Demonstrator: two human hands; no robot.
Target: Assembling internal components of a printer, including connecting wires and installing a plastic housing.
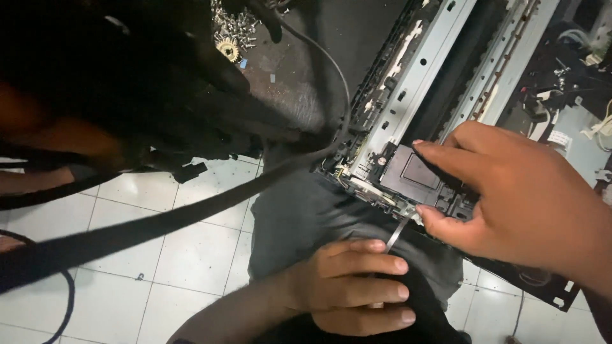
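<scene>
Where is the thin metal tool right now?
Head view, lower centre: the thin metal tool rises from the left hand toward the dark carriage block, just below the right hand.

— item held?
— thin metal tool shaft [396, 234], grey, tilted, tip at near edge of dark carriage block [417, 175].
— the block's location?
— right of centre, seated on a pale metal rail frame [408, 83] running far-right.

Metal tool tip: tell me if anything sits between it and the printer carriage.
Nothing visible does. The left hand holds the thin metal tool, whose tip meets the black carriage edge beside the right hand's thumb.
</scene>
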